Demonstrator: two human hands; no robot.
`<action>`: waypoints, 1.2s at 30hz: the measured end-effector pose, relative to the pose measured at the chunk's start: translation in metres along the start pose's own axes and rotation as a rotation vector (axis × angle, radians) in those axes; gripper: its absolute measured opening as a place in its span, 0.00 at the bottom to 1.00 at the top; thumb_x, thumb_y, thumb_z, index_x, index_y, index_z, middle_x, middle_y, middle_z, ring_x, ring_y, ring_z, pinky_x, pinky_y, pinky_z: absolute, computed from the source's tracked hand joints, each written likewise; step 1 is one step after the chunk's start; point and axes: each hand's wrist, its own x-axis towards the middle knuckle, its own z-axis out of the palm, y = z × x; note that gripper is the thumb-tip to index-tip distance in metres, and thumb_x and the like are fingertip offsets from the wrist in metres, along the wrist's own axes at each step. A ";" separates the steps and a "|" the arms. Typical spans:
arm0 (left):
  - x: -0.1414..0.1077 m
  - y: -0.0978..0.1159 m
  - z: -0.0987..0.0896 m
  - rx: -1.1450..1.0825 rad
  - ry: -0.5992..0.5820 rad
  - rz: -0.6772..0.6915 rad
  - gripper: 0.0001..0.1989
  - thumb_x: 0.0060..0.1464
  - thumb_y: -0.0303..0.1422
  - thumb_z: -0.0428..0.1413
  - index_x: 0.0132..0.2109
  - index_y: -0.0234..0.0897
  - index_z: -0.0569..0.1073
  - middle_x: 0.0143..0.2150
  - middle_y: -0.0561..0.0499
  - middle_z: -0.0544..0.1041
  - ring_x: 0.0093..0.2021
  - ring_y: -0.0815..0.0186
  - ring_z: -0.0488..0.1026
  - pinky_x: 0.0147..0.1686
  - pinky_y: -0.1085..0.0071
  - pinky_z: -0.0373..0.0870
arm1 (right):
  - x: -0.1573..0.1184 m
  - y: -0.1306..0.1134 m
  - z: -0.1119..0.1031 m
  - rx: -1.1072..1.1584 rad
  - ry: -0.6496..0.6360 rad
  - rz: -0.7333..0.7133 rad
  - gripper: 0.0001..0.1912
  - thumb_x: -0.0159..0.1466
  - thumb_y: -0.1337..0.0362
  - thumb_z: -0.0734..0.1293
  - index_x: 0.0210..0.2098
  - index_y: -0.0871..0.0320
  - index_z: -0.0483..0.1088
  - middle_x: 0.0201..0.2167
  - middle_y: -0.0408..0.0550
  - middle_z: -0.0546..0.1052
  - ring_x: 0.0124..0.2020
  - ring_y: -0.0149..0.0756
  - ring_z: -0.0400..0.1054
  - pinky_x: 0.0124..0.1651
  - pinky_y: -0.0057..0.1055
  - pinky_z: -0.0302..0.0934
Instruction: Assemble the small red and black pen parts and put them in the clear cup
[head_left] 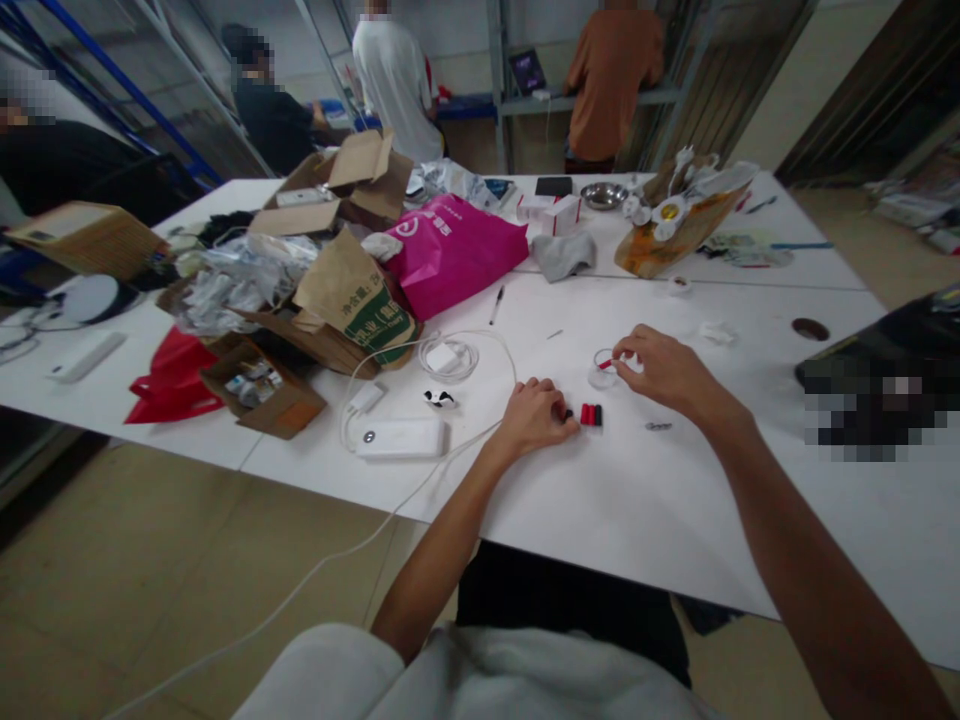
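Loosening the right hand (664, 372), clamped on a red piece (606, 365) right of centre, could drop it; whether the left hand (534, 414) grips is unclear.

Three short cylinders (591, 414), red, red, black left to right, sit side by side, nearer the bench's (600, 520) near edge than its far one; can't tell if lying or standing. Black piece (568, 414) just left of the row, mostly covered. Clear round tub (600, 379) farther from the near edge, slim red piece (605, 365) held tilted at its rim, contact unclear.
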 end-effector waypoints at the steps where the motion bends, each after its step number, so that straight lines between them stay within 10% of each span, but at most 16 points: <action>1: 0.000 0.000 0.000 -0.003 0.000 0.000 0.11 0.59 0.41 0.68 0.35 0.39 0.81 0.45 0.43 0.82 0.51 0.48 0.76 0.55 0.50 0.71 | 0.002 -0.001 0.000 -0.017 -0.013 -0.001 0.03 0.67 0.66 0.72 0.39 0.55 0.81 0.43 0.54 0.81 0.38 0.43 0.73 0.41 0.39 0.65; 13: -0.003 -0.001 -0.001 -0.003 -0.012 0.021 0.12 0.57 0.43 0.69 0.36 0.40 0.81 0.46 0.42 0.82 0.50 0.47 0.77 0.55 0.48 0.72 | 0.004 -0.021 -0.017 0.124 -0.042 -0.037 0.04 0.68 0.63 0.72 0.38 0.53 0.82 0.39 0.51 0.81 0.36 0.42 0.73 0.40 0.40 0.63; 21: -0.003 -0.004 -0.004 -0.053 -0.027 0.032 0.11 0.55 0.41 0.70 0.35 0.40 0.82 0.45 0.44 0.83 0.50 0.50 0.78 0.55 0.51 0.72 | -0.073 0.003 -0.016 0.335 0.239 0.029 0.10 0.73 0.54 0.72 0.48 0.52 0.80 0.40 0.51 0.80 0.39 0.45 0.75 0.40 0.42 0.69; 29: 0.003 -0.014 -0.007 -0.445 0.067 -0.070 0.07 0.53 0.36 0.70 0.37 0.38 0.84 0.40 0.49 0.82 0.40 0.62 0.74 0.43 0.65 0.69 | -0.135 0.027 0.043 0.322 0.180 0.097 0.15 0.71 0.47 0.75 0.45 0.52 0.80 0.50 0.55 0.81 0.53 0.54 0.76 0.61 0.57 0.67; 36: 0.009 -0.013 -0.011 -1.102 0.085 -0.211 0.15 0.52 0.41 0.73 0.37 0.33 0.83 0.36 0.52 0.80 0.38 0.68 0.70 0.42 0.70 0.63 | -0.129 0.021 0.045 0.374 0.225 0.108 0.11 0.74 0.51 0.72 0.41 0.51 0.80 0.49 0.53 0.82 0.52 0.51 0.77 0.61 0.55 0.67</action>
